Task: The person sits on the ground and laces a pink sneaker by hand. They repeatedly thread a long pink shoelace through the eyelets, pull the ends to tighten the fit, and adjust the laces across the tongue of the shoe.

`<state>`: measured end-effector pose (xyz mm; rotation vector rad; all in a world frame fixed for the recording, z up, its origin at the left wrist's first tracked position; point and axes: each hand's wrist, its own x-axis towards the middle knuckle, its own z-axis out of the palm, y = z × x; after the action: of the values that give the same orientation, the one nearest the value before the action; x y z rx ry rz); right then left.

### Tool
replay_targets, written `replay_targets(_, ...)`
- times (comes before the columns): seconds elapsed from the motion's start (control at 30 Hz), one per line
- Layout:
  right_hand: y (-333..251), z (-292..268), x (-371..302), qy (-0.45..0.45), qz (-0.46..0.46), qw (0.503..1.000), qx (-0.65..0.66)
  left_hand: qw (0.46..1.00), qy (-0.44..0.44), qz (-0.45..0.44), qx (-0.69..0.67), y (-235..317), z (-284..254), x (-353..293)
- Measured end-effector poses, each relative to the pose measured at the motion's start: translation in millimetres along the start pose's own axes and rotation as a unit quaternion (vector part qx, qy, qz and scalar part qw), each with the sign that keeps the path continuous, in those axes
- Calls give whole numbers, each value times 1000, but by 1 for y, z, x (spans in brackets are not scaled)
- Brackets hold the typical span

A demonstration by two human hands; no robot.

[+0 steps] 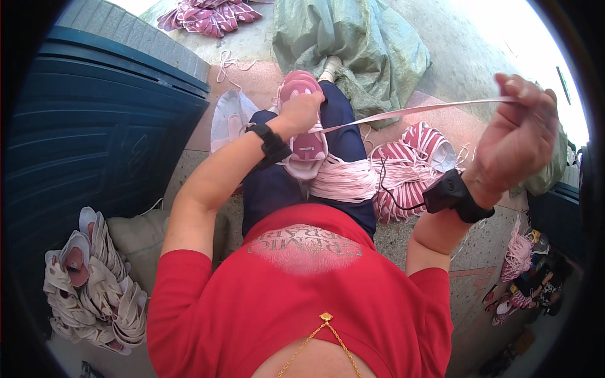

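Observation:
My left hand (302,114) is closed around a pink shoe upper (310,149) that lies over my lap, its tongue end toward me. A pale pink shoelace (409,111) runs from the upper, stretched nearly straight out to the right. Its far end is pinched in the fingers of my right hand (520,135), raised well away from the shoe. Across my right thigh rests a thick bundle of pale pink laces (343,181). Beside my left knee is a whitish shoe upper (230,118), partly hidden by my arm.
Striped pink uppers and laces (419,142) are heaped right of my legs. A green sack (353,44) stands ahead. Blue metal panels (107,126) are on the left, beige uppers (94,283) below them. More pink uppers (208,17) lie far left, and pink laces (518,252) far right.

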<state>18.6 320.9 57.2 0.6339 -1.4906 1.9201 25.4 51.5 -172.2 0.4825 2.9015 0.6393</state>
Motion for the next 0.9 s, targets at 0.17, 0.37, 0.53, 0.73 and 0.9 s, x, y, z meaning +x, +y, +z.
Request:
replay_targets(0.17, 75, 10, -81, 3, 397, 905, 155, 988, -34, -66, -139, -56, -12, -47)
replay_targets(0.37, 130, 67, -217, -379, 506, 761, -142, 973, -71, -59, -212, -58, -15, -65)
replay_targets(0.53, 145, 91, -263, -413, 232, 781, -407, 861, -123, -224, -439, -56, -40, -60)
replay_targets(0.73, 159, 100, -278, -473, 127, 729, -478, 787, -118, -297, -528, -56, -38, -64)
replay_targets(0.9, 145, 104, -229, -566, 96, 730, -371, 714, -102, -321, -614, -64, -30, -70)
